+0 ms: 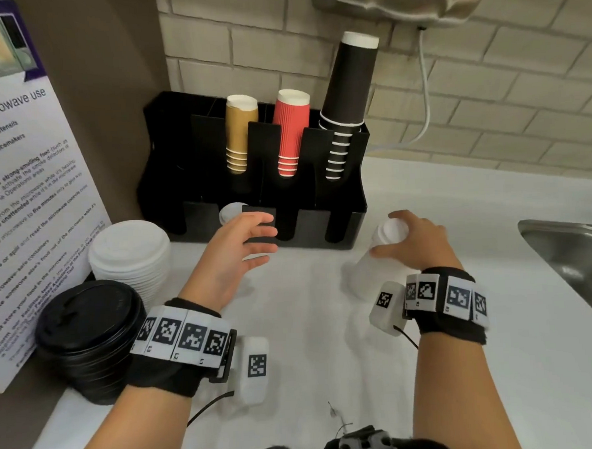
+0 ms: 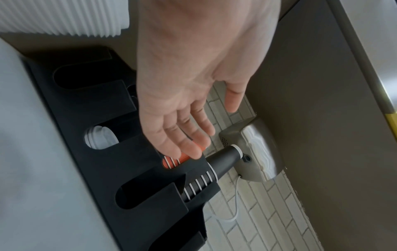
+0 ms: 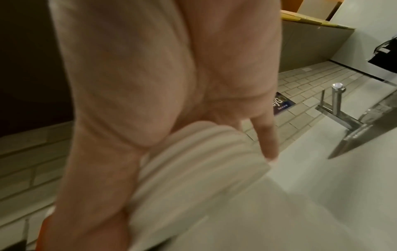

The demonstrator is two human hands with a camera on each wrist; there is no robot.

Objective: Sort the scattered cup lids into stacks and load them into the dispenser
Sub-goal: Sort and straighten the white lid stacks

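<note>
A white counter [image 1: 327, 325] was seen, with a wall of pale bricks [image 1: 486, 94] behind it. A steel sink [image 1: 570, 254] was set into the counter on the right, and a tap [image 3: 337, 101] was seen beside it in the right wrist view. A silver hand dryer [image 2: 253, 149] was fixed high on the wall. A microwave notice [image 1: 29, 204] was propped up on the left.

A black dispenser [image 1: 342, 222] was placed against the wall. Tan cups [image 1: 240, 134], red cups [image 1: 290, 135] and black cups [image 1: 343, 105] were stacked in its back slots. A few white lids [image 2: 101, 139] were already held in one front slot.

A stack of small white lids [image 1: 375, 261] was gripped by the right hand [image 1: 415, 242], with the fingers curled round it, just above the counter, to the right of the dispenser. The left hand [image 1: 234, 251] was held out near the dispenser's front, fingers straight and a little apart, with nothing in it.

A tall stack of big white lids [image 1: 131, 257] and a stack of black lids [image 1: 88, 338] were left on the counter by the notice.
</note>
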